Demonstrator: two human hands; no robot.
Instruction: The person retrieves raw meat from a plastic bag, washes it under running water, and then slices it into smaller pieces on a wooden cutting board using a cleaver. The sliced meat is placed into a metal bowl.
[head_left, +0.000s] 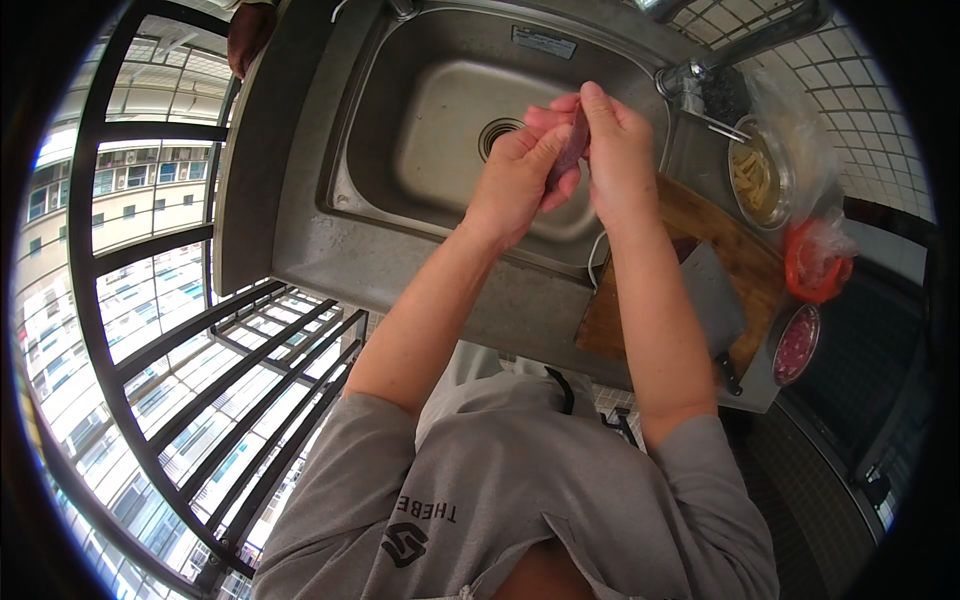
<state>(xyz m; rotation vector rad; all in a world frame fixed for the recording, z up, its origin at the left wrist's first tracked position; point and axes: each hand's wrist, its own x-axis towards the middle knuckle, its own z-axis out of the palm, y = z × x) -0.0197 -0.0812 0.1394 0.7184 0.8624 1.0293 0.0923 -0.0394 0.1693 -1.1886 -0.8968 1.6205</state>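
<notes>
A purplish, elongated piece of food (573, 150), its exact kind unclear, is held between my two hands above the right part of the stainless steel sink (442, 127). My left hand (517, 169) grips it from the left, with the thumb along its side. My right hand (616, 146) pinches its upper end between thumb and fingers. The drain lies partly behind my left hand. To the right of my right forearm, a cleaver (711, 296) with a dark handle rests on a wooden cutting board (757, 300).
Beyond the board stand a metal bowl of pale cut strips (752, 180), a red plastic bag (816, 262) and a bowl of pinkish chopped food (796, 346). A faucet (682, 82) rises at the sink's right rim. Black window bars (150, 255) flank the counter's left side.
</notes>
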